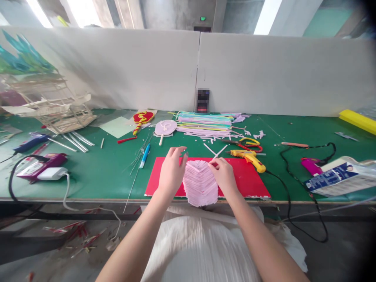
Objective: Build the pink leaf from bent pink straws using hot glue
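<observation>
A pale pink ribbed piece (200, 182), built of angled strips in a chevron pattern, rests on a red mat (252, 180) at the front edge of the green table. My left hand (172, 170) presses against its left side, fingers curved and slightly apart. My right hand (225, 174) holds its right side, thumb and fingers pinched at the upper right edge. Two thin white sticks (216, 150) lie crossed just beyond the piece.
A yellow glue gun (249, 156), yellow-handled scissors (249, 141) and pastel strips (205, 121) lie behind the mat. A blue pen (145, 156), a pink round piece (165, 127), a red ornament (142, 117), a wooden frame model (58, 109), chargers (44, 168) and cables surround them.
</observation>
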{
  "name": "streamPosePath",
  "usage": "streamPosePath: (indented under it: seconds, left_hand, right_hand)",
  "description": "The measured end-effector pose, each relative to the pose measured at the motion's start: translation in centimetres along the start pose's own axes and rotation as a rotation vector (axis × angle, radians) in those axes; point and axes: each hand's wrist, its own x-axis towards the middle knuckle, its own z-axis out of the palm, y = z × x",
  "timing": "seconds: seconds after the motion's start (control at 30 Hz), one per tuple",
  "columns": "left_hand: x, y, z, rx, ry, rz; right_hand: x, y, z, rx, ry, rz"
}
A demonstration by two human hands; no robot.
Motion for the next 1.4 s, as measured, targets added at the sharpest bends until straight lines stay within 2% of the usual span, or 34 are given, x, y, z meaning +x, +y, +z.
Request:
streamPosePath:
  seconds: [0.1, 0.2, 0.3, 0.37, 0.5, 0.57, 0.8, 0.93, 1.0, 1.1, 1.2, 1.4]
  left_hand:
    - [1.6, -1.0, 1.4, 0.098, 0.04, -0.015]
    - [1.7, -2.3, 2.9, 0.192, 0.02, -0.04]
    - [1.4, -3.0, 3.4, 0.281, -0.008, -0.072]
    - [1.2, -3.3, 3.3, 0.304, -0.066, -0.112]
    - [1.4, -3.9, 3.0, 0.109, -0.138, -0.215]
    - [1.4, -4.3, 3.1, -0.053, -0.159, -0.227]
    - [1.6, -5.2, 3.5, -0.365, -0.119, -0.223]
    - [1.8, -4.9, 3.5, -0.511, -0.122, -0.211]
    - [1.8, -4.7, 3.4, -0.545, -0.138, -0.19]
    - [1.7, -4.4, 3.2, -0.533, -0.134, -0.169]
    - [1.7, -4.2, 3.0, -0.557, -0.121, -0.167]
    - [1.7, -3.7, 3.0, -0.622, -0.169, -0.148]
  right_hand:
    - [0.0, 0.0, -0.1, 0.02, -0.004, 0.0]
    - [0.0, -0.1, -0.2, 0.032, 0.001, -0.007]
    - [0.0, -0.2, -0.2, 0.05, 0.045, 0.014]
    - [0.1, -0.3, -0.3, 0.108, 0.062, 0.087]
    - [0.1, -0.5, -0.5, 0.339, 0.018, 0.312]
    - [0.1, -0.5, -0.6, 0.401, 0.014, 0.347]
    - [0.2, 0.0, -0.3, 0.479, 0.039, 0.325]
    - [0.2, 0.0, -0.6, 0.516, -0.029, 0.314]
    - [0.2, -0.2, -0.8, 0.538, -0.061, 0.33]
    - [0.1, -0.4, -1.1, 0.571, -0.038, 0.341]
    - [0.1, -0.3, -1.1, 0.588, -0.006, 0.312]
    - [0.0, -0.7, -1.2, 0.562, 0.012, 0.243]
